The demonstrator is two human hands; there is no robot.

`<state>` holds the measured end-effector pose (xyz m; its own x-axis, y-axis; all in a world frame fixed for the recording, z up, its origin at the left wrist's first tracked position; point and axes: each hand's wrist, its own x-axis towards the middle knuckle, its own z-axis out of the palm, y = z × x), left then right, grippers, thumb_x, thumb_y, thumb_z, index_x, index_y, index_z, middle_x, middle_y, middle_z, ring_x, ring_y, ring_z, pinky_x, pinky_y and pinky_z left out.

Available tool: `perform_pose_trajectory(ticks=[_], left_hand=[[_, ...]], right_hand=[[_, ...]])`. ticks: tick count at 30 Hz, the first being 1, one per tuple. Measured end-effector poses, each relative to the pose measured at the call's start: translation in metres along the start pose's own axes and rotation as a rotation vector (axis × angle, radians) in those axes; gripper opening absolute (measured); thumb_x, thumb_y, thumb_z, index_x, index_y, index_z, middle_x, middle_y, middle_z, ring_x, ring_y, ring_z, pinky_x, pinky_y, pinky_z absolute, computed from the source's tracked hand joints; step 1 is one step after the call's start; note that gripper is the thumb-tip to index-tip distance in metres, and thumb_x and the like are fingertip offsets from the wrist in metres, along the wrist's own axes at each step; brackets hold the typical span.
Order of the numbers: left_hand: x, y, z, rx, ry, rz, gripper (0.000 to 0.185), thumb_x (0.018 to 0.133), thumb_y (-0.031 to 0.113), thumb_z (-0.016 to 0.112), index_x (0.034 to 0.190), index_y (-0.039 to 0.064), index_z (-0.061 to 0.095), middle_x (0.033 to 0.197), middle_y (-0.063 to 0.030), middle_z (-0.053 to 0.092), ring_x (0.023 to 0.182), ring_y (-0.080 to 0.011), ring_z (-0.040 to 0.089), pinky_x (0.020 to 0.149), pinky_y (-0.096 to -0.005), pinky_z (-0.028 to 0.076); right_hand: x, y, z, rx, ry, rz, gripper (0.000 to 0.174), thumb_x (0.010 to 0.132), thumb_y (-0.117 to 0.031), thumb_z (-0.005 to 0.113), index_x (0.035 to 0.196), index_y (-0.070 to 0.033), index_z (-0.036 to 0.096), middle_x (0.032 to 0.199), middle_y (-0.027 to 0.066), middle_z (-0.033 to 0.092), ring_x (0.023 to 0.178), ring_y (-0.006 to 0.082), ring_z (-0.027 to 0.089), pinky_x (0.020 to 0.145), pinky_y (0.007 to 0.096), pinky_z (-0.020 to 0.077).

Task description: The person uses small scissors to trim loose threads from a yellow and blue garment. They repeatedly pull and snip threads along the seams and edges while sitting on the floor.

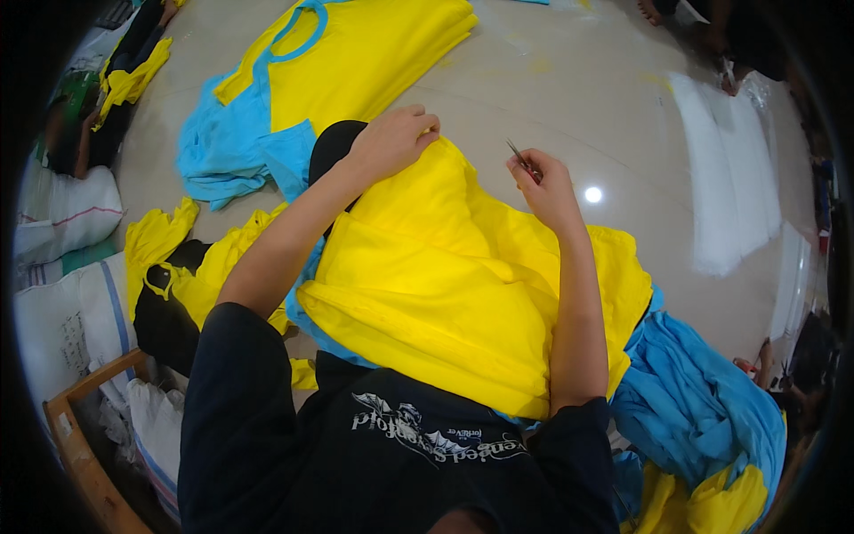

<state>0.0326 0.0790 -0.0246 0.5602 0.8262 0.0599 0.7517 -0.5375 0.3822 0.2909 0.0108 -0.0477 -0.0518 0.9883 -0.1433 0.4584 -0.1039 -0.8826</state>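
Observation:
A yellow garment [434,267] lies spread over my lap, with light blue cloth showing under its edges. At its far corner, my left hand [397,140] pinches the yellow fabric over my dark-clad knee [333,150]. My right hand [547,187] is raised above the floor, to the right of that corner. It holds a small pair of thread snips [524,160] with red on the handle, the thin metal tips pointing up and away from me. Whether the snips' blades are apart is too small to tell.
Folded yellow shirts with light blue trim [360,60] lie ahead on the tiled floor [534,100]. Blue garments [700,394] are heaped at right, yellow and black ones [180,274] at left. White sacks [60,314] and a wooden frame [83,460] stand left. Other people sit around; clear plastic packs [727,173] lie right.

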Motion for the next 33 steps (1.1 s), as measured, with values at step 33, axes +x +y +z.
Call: perform_pose_trajectory(ticks=[33], left_hand=[[-0.065, 0.068, 0.002, -1.752, 0.004, -0.505, 0.017, 0.084, 0.006, 0.058, 0.099, 0.006, 0.051, 0.096, 0.0001, 0.049, 0.079, -0.0024, 0.048, 0.069, -0.0165, 0.04]], right_hand=[[-0.028, -0.033, 0.031, 0.765, -0.2, 0.243, 0.015, 0.094, -0.017, 0.064, 0.101, -0.004, 0.061, 0.067, -0.0087, 0.044, 0.053, 0.0017, 0.033, 0.048, 0.0206, 0.0252]])
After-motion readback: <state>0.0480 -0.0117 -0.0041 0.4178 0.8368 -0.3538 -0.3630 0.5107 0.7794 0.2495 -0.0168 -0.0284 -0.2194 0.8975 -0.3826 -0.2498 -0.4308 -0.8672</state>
